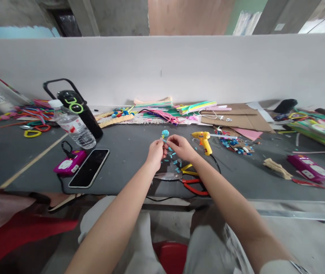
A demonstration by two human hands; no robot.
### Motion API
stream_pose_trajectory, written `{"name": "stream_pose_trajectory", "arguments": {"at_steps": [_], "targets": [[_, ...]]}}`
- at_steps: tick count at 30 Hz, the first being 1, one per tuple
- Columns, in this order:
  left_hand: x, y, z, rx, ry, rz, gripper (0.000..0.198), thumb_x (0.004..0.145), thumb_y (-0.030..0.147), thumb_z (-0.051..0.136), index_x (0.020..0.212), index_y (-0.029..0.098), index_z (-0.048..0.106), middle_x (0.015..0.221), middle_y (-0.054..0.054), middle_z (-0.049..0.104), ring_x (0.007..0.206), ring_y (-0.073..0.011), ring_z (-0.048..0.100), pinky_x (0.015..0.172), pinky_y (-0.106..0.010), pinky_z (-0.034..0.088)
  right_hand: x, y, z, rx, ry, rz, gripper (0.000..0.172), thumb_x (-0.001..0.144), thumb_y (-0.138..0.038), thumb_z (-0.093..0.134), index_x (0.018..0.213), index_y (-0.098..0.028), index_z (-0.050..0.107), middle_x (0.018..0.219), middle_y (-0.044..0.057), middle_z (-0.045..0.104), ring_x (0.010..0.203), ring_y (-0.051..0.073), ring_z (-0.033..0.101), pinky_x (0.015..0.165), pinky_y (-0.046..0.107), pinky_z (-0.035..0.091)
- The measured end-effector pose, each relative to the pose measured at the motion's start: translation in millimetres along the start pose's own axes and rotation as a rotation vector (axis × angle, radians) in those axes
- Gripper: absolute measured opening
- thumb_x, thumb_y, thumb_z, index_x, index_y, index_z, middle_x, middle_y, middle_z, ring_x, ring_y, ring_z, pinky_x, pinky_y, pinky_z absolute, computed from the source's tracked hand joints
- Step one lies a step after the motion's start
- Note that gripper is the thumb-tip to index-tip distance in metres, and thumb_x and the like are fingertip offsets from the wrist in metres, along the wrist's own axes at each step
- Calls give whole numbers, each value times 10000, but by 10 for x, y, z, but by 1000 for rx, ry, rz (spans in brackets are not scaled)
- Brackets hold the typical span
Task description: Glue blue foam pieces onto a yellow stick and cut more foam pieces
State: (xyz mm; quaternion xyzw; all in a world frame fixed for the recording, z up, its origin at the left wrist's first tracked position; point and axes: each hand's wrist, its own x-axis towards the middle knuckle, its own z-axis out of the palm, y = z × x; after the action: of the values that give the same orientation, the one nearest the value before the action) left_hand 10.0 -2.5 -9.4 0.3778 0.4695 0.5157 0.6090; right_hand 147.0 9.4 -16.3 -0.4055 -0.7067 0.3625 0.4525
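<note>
My left hand (pixel 156 153) is closed, its fingers pinching the yellow-green stem of a small flower with a fluffy light-blue head (pixel 165 133), apparently made of pipe cleaner. Right beside it, my right hand (pixel 181 147) is closed too, thumb and fingertips pinched at a short blue piece (pixel 165 141) just below the flower head. The fingers hide most of that piece. Short blue snippets (pixel 175 162) lie scattered on the grey table under my hands. Scissors (pixel 176 176) with red and yellow handles rest just below, partly covered by my right forearm.
A yellow hot glue gun (pixel 203 140) with a black cord lies to the right, near a heap of small colourful bits (pixel 236 144). Leftward are a phone (pixel 89 168), a purple box (pixel 70 163), a water bottle (pixel 73 125) and a black flask (pixel 89 120). Pipe-cleaner bundles (pixel 198 107) line the back.
</note>
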Motion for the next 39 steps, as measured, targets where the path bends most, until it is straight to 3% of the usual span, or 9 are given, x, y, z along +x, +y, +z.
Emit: {"name": "stream_pose_trajectory", "arguments": {"at_steps": [7, 12, 15, 18, 21, 24, 30, 36, 39], "targets": [[-19, -17, 21, 54, -39, 9, 325, 939, 367, 562, 693, 184, 454, 557, 62, 418, 396, -47, 373, 376, -184, 233, -41, -3, 14, -17, 4, 22, 157, 834, -337, 620, 849, -180, 621, 791, 32, 675, 708, 165, 603, 674, 298, 477], [-18, -15, 16, 75, -59, -3, 354, 932, 408, 574, 683, 186, 453, 555, 60, 429, 386, -50, 376, 368, -189, 229, -65, -6, -38, -246, 151, -44, 170, 798, -320, 683, 734, -190, 595, 665, -11, 588, 621, 137, 501, 599, 272, 392], [-19, -14, 8, 81, -85, -1, 371, 921, 440, 584, 681, 186, 461, 555, 57, 439, 379, -49, 365, 361, -190, 214, -79, -22, -63, -315, 209, -133, 167, 797, -305, 714, 879, -190, 625, 714, -19, 571, 636, 135, 495, 616, 269, 386], [-24, -21, 5, 98, -96, 18, 376, 940, 414, 557, 659, 185, 453, 533, 58, 416, 372, -52, 353, 358, -193, 207, -98, -61, -74, -375, 183, -218, 252, 831, -251, 689, 1077, -208, 662, 828, 8, 607, 686, 147, 527, 644, 271, 401], [-28, -25, 6, 111, -75, 57, 388, 947, 411, 556, 650, 186, 450, 515, 57, 403, 375, -58, 357, 362, -195, 216, -118, -107, -72, -387, 126, -266, 123, 877, -208, 627, 964, -216, 714, 891, 41, 642, 741, 161, 566, 679, 278, 423], [-31, -7, 5, 117, -51, 84, 404, 942, 436, 577, 651, 186, 447, 504, 58, 397, 383, -60, 355, 371, -193, 221, -124, -133, -61, -344, 102, -271, 119, 902, -213, 600, 894, -208, 718, 907, 54, 664, 741, 163, 576, 692, 287, 440], [-56, 59, 6, 155, 13, 106, 375, 950, 430, 582, 694, 186, 459, 532, 58, 432, 388, -58, 365, 378, -195, 243, -75, -80, -10, -149, 124, -106, 173, 903, -330, 607, 897, -176, 687, 841, 45, 672, 687, 150, 554, 666, 297, 445], [-59, 33, 12, 141, -13, 183, 434, 932, 522, 580, 684, 194, 439, 540, 58, 422, 391, -57, 368, 381, -200, 248, -53, -82, 22, 255, 47, 142, 394, 790, -555, 699, 842, -166, 667, 666, -14, 578, 547, 108, 454, 534, 271, 374], [-38, -5, 0, 164, -4, 215, 463, 918, 575, 570, 681, 199, 440, 541, 53, 426, 395, -63, 377, 386, -209, 253, -54, -77, 30, 323, 70, 192, 436, 743, -582, 735, 843, -162, 674, 637, -27, 558, 527, 95, 419, 512, 262, 336]]}}
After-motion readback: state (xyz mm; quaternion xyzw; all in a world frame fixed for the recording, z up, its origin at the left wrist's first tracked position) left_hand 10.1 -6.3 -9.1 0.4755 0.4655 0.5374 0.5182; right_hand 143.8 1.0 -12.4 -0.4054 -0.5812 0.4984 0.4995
